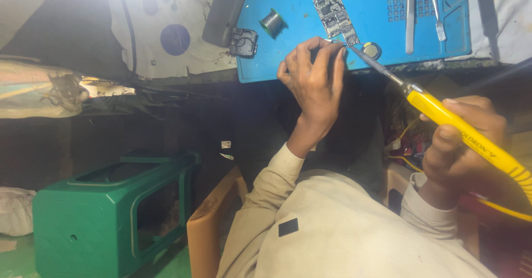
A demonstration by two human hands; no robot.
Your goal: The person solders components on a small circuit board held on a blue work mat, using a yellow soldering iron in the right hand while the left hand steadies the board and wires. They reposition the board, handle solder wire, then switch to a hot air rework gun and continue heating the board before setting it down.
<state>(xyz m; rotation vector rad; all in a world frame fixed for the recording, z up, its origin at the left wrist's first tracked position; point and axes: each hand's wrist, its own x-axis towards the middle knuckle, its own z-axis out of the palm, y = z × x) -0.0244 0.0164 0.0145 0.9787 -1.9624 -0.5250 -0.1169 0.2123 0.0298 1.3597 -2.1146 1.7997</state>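
My right hand [463,139] grips a yellow-handled soldering iron [443,114], its metal tip reaching up-left to the lower end of a small circuit board [335,12] on a blue work mat [293,51]. My left hand [313,81] is raised at the mat's front edge, fingers curled and pinched together just beside the iron's tip; whatever it pinches is too small to make out. A small round part [372,50] lies right of the tip.
A solder spool [272,22], a black camera-like module [244,42] and metal tweezers [410,12] lie on the mat. A dark handset [224,9] rests at the mat's left edge. Below are a green plastic stool [111,211] and an orange chair edge [208,228].
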